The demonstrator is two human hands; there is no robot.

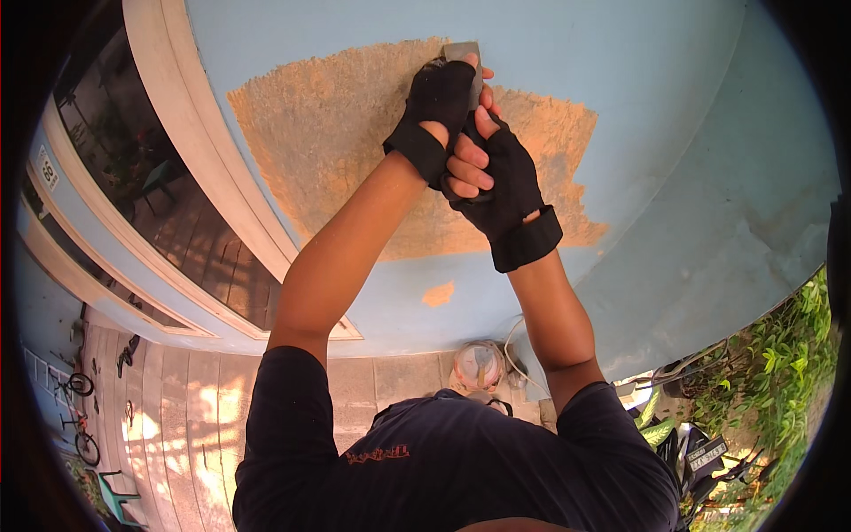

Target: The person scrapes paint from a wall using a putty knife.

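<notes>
Both my hands wear black fingerless gloves and are raised close together against a light blue painted wall (532,46). My left hand (442,93) is clasped over the upper end of a hand tool with a flat grey plate (460,50). Just below it, my right hand (495,166) has its fingers curled round the tool's lower part, thumb pointing up. The gloves hide most of the tool, so its exact kind is unclear. Around the hands spreads a rough orange-brown and grey patch (326,139) with ragged edges. A smaller orange patch (438,294) lies lower on the wall.
At the wall's foot stands a bucket (479,366) with a flat-bladed tool in it, beside a pale cable (510,342). Left are a framed glass pane (173,173), a bicycle (81,415) and a green chair (118,497). Plants (778,359) and a motorcycle (698,459) stand right.
</notes>
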